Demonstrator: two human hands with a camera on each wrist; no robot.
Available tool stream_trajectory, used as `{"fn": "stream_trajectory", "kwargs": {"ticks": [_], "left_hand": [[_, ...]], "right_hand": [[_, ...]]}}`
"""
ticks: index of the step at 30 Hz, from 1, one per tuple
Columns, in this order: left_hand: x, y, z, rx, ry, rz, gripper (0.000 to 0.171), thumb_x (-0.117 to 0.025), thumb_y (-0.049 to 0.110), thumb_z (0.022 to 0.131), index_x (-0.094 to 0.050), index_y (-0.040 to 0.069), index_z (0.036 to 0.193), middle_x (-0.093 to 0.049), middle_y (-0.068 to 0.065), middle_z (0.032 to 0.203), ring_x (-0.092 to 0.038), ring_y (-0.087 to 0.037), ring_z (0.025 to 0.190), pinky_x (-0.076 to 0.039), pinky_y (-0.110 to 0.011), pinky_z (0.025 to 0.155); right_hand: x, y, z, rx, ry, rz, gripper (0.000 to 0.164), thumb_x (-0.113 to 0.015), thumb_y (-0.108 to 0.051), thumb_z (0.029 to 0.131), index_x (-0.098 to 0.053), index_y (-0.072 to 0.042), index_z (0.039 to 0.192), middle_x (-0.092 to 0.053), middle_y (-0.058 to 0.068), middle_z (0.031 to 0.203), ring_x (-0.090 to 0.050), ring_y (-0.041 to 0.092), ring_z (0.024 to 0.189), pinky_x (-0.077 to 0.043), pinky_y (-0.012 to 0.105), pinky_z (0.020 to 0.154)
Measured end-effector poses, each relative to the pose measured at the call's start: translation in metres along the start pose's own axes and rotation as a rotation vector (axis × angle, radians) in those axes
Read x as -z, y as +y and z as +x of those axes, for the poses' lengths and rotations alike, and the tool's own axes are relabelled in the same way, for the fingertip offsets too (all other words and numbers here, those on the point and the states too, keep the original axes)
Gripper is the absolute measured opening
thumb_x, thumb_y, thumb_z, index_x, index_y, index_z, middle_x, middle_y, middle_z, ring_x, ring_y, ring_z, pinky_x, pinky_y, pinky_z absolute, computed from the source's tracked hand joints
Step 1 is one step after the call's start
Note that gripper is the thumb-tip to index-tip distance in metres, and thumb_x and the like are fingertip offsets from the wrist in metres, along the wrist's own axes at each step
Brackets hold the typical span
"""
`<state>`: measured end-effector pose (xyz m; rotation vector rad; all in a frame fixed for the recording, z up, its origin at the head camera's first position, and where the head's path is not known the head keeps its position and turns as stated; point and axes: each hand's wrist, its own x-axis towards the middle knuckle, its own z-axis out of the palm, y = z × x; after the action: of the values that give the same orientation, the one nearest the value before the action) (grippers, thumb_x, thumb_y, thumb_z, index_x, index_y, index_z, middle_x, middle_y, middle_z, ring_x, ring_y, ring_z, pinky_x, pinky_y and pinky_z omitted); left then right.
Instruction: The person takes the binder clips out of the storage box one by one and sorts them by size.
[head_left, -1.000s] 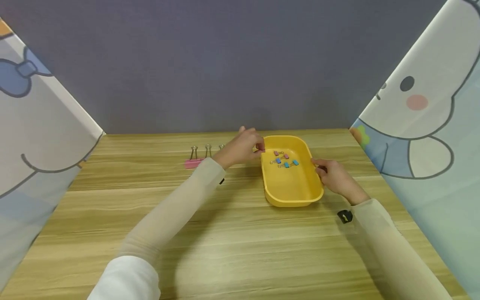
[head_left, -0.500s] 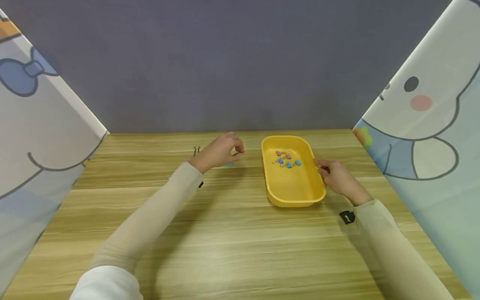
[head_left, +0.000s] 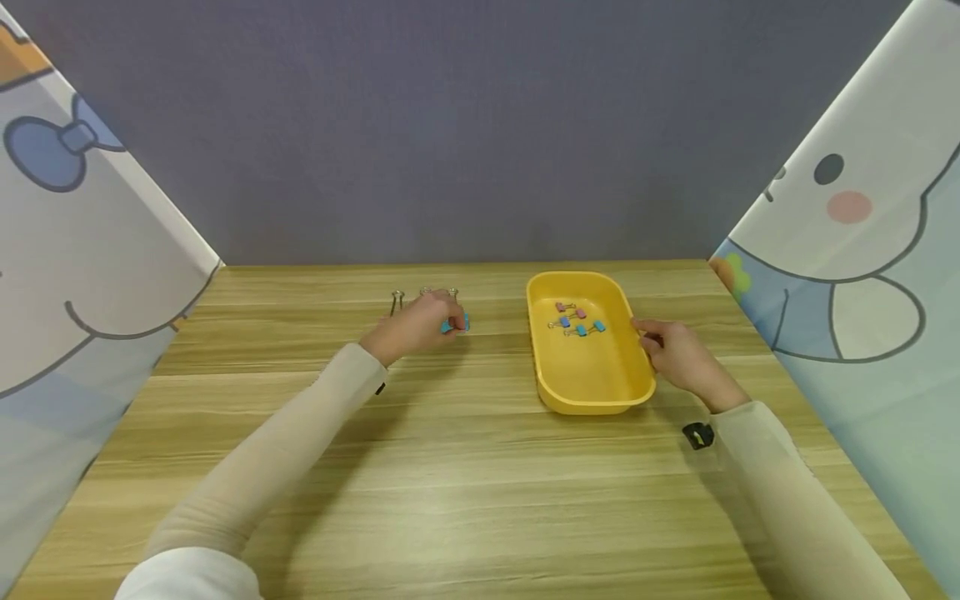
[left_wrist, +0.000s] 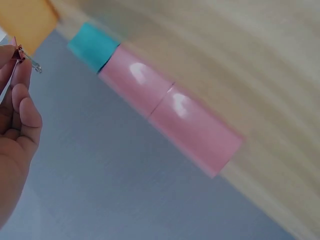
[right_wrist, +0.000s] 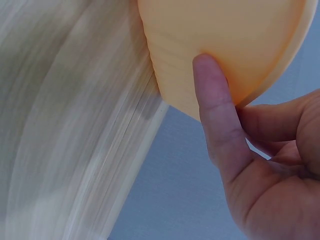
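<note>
Left of yellow tray (head_left: 588, 407): left hand (head_left: 417, 325) pinched a small pink binder clip (left_wrist: 18, 53). Right hand (head_left: 677, 353) gripped tray's right wall. Judgement: light pinch clear of wire handles (left_wrist: 35, 65), tray steady, served best.

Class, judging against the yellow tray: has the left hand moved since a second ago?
Yes, leftward. In the head view, the left hand was at the yellow tray and is now well clear of it.
</note>
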<state>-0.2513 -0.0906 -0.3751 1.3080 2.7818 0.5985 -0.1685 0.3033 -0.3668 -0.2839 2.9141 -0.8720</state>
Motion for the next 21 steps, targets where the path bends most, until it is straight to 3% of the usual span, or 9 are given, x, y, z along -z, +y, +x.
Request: {"fn": "stream_trajectory", "kwargs": {"ticks": [4, 11, 21], "left_hand": [[-0.012, -0.002, -0.002, 0.019, -0.051, -0.008, 0.004, -0.071, 0.004, 0.084, -0.071, 0.006, 0.087, -0.062, 0.002, 0.085, -0.054, -0.016, 0.085, -0.048, -0.025, 0.072], [-0.023, 0.000, 0.002, -0.026, -0.060, 0.032, 0.004, -0.071, 0.008, 0.085, -0.073, 0.005, 0.084, -0.065, 0.002, 0.081, -0.057, -0.016, 0.082, -0.048, -0.022, 0.073], [-0.033, -0.002, 0.006, -0.004, -0.108, 0.000, 0.003, -0.071, 0.007, 0.085, -0.073, 0.009, 0.086, -0.067, 0.005, 0.087, -0.056, -0.011, 0.084, -0.046, -0.022, 0.074]], "right_hand": [[0.000, 0.000, 0.000, 0.006, 0.001, -0.008, 0.040, -0.043, 0.001, 0.098, -0.041, 0.010, 0.136, -0.053, 0.006, 0.063, -0.046, 0.019, 0.052, -0.039, 0.027, 0.045], [0.000, 0.002, 0.000, 0.008, 0.004, 0.000, 0.040, -0.043, 0.001, 0.098, -0.042, 0.010, 0.136, -0.053, 0.006, 0.064, -0.046, 0.019, 0.052, -0.038, 0.027, 0.044], [0.001, 0.002, 0.001, -0.001, -0.011, 0.025, 0.040, -0.043, -0.001, 0.099, -0.040, 0.008, 0.138, -0.053, 0.007, 0.063, -0.045, 0.019, 0.051, -0.037, 0.027, 0.043]]}}
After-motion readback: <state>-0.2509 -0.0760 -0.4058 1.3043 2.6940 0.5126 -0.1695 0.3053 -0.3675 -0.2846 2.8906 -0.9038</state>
